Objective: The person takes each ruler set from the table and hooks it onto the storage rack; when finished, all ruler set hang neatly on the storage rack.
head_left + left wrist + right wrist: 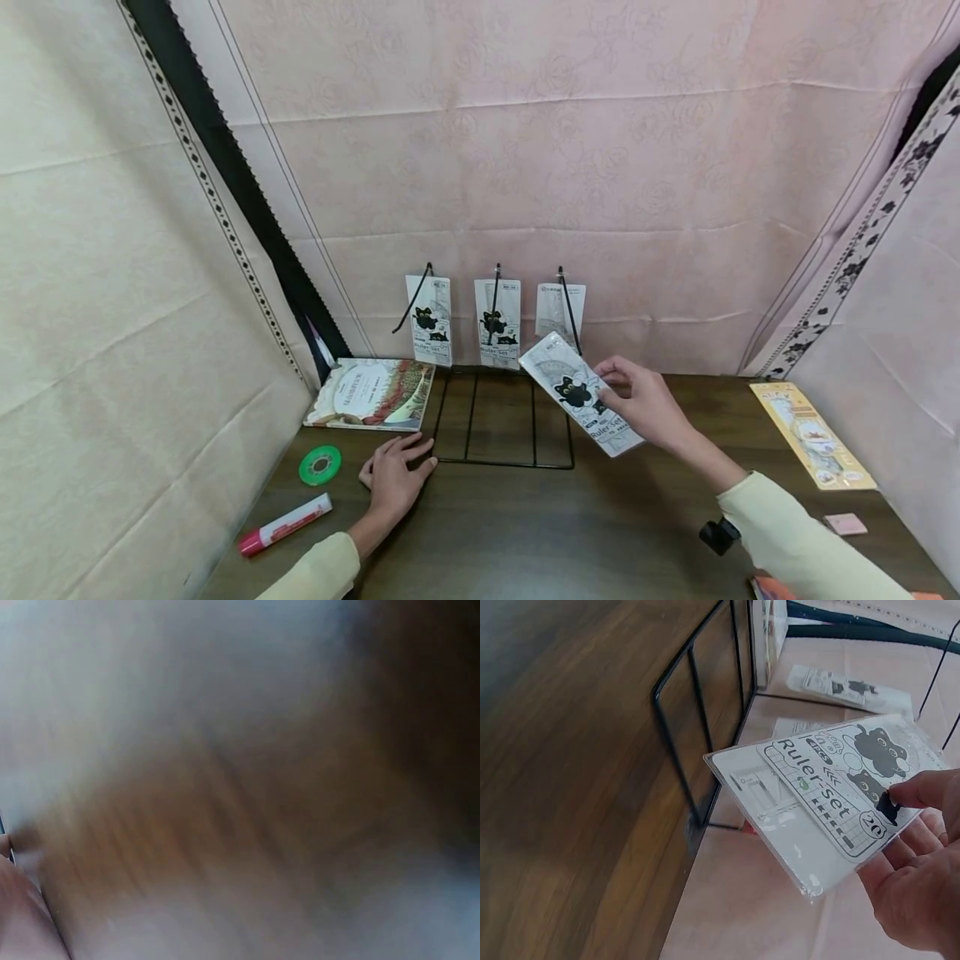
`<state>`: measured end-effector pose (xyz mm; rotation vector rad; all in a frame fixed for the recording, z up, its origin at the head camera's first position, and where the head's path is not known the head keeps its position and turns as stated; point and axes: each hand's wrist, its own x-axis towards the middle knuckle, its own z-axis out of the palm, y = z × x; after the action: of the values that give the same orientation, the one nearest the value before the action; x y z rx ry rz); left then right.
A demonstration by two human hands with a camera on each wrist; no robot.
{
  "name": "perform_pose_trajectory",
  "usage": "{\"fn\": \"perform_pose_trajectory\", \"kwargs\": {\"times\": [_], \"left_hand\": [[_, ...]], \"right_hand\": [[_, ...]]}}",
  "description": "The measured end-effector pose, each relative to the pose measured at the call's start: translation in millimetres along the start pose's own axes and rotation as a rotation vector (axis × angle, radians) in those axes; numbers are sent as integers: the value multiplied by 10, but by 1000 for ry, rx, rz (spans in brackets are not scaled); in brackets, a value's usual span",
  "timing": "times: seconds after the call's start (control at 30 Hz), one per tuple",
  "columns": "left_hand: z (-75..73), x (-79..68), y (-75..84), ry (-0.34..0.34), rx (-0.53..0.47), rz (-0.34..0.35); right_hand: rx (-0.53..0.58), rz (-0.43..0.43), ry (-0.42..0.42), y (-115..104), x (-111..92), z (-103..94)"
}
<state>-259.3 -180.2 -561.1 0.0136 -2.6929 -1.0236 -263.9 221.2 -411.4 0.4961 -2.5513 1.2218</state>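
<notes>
My right hand [641,400] pinches a ruler set pack [577,392] by its right side, thumb on the front. Tilted, the pack hangs in front of the wire rack's right hook; in the right wrist view its printed front [829,787] shows cat drawings and "Ruler-set". Similar packs hang from the left hook [416,296], the middle one [497,283] and the right one [564,287]. The black wire rack base [502,463] lies on the table. My left hand [397,479] rests on the table, fingers at the base's front left corner. The left wrist view is mostly blurred.
A booklet with a landscape-like cover [375,396] lies left of the rack. Nearer stand out a green tape roll [320,465] and a red-capped white tube [288,523]. To the right lie a yellow card pack [812,437] and a small pink block [846,523]. Cloth walls surround the table.
</notes>
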Motion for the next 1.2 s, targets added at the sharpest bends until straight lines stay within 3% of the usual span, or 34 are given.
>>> {"fn": "perform_pose_trajectory", "kwargs": {"times": [0.17,0.4,0.67,1.0,1.2], "left_hand": [[-6,-3,-8,-10,-8,-3],[6,-23,4,3,-7,-6],[-12,-10,23,-9,-8,-14],[-1,-4,31,0,-23,3],[-6,0,37,4,-23,5]], "right_hand": [[62,-8,-16,-226,37,149],[131,-59,-7,-199,88,407],[152,-71,-15,-413,140,642],[182,-200,12,-703,208,805],[188,-228,41,-851,250,869]]}}
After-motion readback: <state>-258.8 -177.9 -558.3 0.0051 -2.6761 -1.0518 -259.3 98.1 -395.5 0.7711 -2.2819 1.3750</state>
